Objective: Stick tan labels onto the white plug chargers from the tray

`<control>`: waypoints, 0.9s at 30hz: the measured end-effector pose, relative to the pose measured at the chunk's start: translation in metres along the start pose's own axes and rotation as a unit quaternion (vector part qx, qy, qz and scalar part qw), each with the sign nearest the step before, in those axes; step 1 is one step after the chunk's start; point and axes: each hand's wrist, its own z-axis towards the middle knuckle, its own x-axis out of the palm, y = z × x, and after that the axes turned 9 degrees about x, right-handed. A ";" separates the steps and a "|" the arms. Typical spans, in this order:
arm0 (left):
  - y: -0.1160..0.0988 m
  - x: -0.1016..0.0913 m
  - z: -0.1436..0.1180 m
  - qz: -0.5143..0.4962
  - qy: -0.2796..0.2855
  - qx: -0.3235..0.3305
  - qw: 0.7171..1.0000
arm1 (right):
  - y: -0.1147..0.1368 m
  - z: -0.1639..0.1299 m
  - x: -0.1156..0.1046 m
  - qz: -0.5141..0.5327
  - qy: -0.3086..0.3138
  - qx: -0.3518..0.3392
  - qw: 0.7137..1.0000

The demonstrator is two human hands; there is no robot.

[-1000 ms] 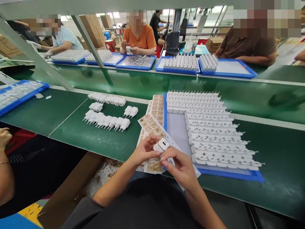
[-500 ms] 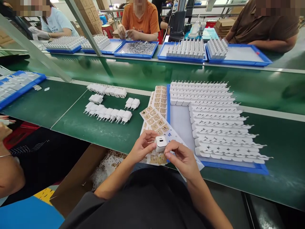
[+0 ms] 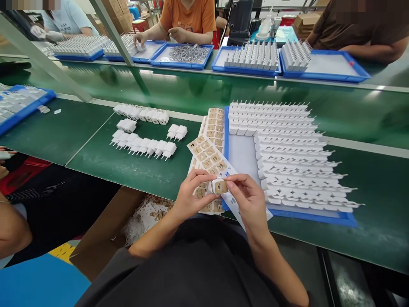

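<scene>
My left hand is closed round a white plug charger, its port face turned to the right. Between thumb and finger, my right hand pinches a small tan sticker with a dark slot, at the charger's face. Whether the sticker is stuck on or only held close, I cannot tell. Just beyond my hands lies a sheet of tan stickers, on top of other such sheets. White chargers lie in rows on the bench, further left.
To the right, a blue tray holds many rows of chargers with pins up. Behind the belt stand more blue trays, one with a heap of metal pieces. Several co-workers sit around. An open carton stands below the bench edge at left.
The charger's white port face showed before; a tan sticker in my right fingers now covers much of it. Across the belt, the orange-shirted co-worker's hand has reached to the tray on the left.
</scene>
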 end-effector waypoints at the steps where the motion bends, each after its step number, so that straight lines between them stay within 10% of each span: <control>1: -0.001 0.000 0.000 0.003 -0.001 0.002 1.000 | 0.000 0.000 0.001 -0.001 0.001 0.000 1.000; 27: -0.008 -0.002 0.003 0.033 0.003 0.016 0.999 | 0.002 -0.002 0.006 -0.059 -0.010 -0.055 0.997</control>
